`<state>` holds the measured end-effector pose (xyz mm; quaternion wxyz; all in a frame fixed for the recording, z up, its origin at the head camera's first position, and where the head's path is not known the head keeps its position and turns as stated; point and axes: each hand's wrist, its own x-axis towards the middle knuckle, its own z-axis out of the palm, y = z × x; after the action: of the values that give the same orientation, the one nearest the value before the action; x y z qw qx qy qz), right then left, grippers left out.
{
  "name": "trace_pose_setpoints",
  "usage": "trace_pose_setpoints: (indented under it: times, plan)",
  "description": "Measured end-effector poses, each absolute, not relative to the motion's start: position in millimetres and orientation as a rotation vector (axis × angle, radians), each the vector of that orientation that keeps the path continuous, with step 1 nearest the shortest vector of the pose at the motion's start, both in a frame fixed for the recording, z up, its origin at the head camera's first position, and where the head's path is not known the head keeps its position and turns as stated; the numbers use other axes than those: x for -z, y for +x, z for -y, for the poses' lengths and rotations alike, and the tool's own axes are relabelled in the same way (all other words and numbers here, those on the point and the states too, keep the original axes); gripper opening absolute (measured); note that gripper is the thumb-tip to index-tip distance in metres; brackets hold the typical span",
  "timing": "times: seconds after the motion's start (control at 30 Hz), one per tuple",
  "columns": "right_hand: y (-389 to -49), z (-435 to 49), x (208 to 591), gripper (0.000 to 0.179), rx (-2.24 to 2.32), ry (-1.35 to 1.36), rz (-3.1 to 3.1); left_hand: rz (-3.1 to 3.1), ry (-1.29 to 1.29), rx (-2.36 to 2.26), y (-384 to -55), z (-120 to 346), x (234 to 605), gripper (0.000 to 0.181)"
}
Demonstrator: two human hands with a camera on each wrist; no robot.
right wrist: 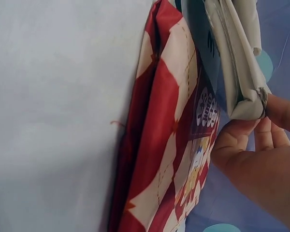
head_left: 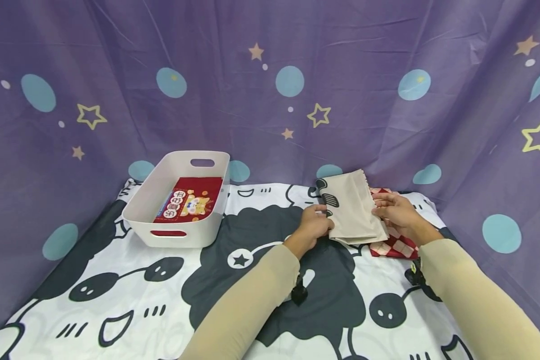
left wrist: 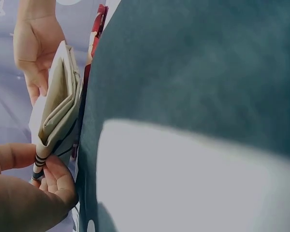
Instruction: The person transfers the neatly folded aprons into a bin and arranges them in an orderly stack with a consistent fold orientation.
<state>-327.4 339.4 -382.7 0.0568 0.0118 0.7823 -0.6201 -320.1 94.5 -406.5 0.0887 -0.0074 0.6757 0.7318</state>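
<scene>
A folded cream cloth (head_left: 353,210) is on the right of the basket (head_left: 175,241), well apart from it, with dark printed shapes along the side that faces the basket. Its near end shows several layers folded together. The left hand (head_left: 312,226), on the side of the cloth nearer the basket, pinches that edge between thumb and fingers. The right hand (head_left: 400,215), on the side farther from the basket, grips the opposite edge, its thumb and fingers closed on a folded corner in the right wrist view. Beyond the cream cloth, as seen from the basket, a folded checked cloth (head_left: 398,250) in red and cream lies partly covered from the head camera; in the right wrist view it bears a dark label with pale lettering and a cartoon animal. A gap shows there between the gripped corner and the checked cloth. Inside the basket lies a red packet (head_left: 198,200) with a cartoon animal and white characters; some red also shows through the handle slot in the near wall. Under the basket spreads a black-and-white sheet (head_left: 117,312) printed with cartoon shapes. Behind the basket hangs a purple curtain (head_left: 234,125) patterned with stars and blue ovals.
</scene>
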Motion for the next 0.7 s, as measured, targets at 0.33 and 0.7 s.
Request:
trace_pose_setpoints:
  times: [0.33, 0.7]
  plan:
    - [-325.6, -324.0, 371.7, 0.057, 1.912, 0.052, -2.408, -2.063, 0.029, -2.183, -323.3, -83.7, 400.7, 0.059]
    - [-326.6, -313.7, 372.3, 0.054, 2.011, 0.014, -2.398, -2.076, 0.034, -2.171, -323.9, -70.7, 397.1, 0.058]
